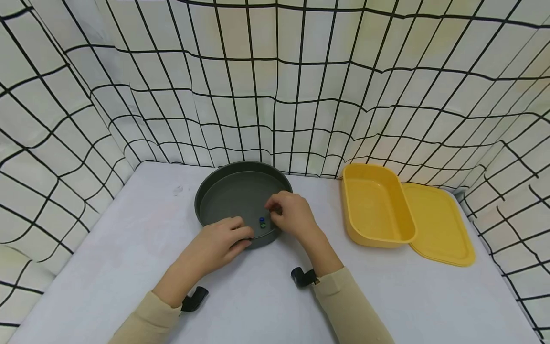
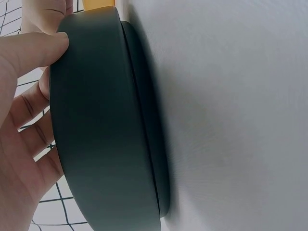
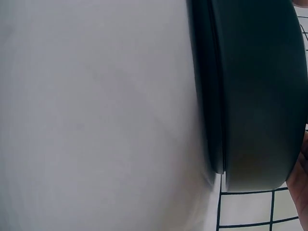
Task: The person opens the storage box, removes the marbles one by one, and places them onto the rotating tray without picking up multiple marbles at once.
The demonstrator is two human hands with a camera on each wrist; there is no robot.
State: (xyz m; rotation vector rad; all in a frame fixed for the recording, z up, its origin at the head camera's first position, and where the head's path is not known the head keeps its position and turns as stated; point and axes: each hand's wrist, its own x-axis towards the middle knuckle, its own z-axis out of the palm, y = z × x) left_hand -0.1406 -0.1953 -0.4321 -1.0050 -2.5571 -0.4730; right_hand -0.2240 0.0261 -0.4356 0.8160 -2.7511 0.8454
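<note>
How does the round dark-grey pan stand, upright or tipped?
Upright: the pan faces open side up, with small blue and green pieces on its floor.

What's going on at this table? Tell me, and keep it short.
A person is working bare-handed at a round dark pan. The left grip is at the near rim, thumb on the outer side; the right grip is over the pan's right side, and whether it holds anything can't be seen. Between them, small blue and green pieces lie in the pan. To the right sits an open yellow container, with a flat yellow lid beside it.
</note>
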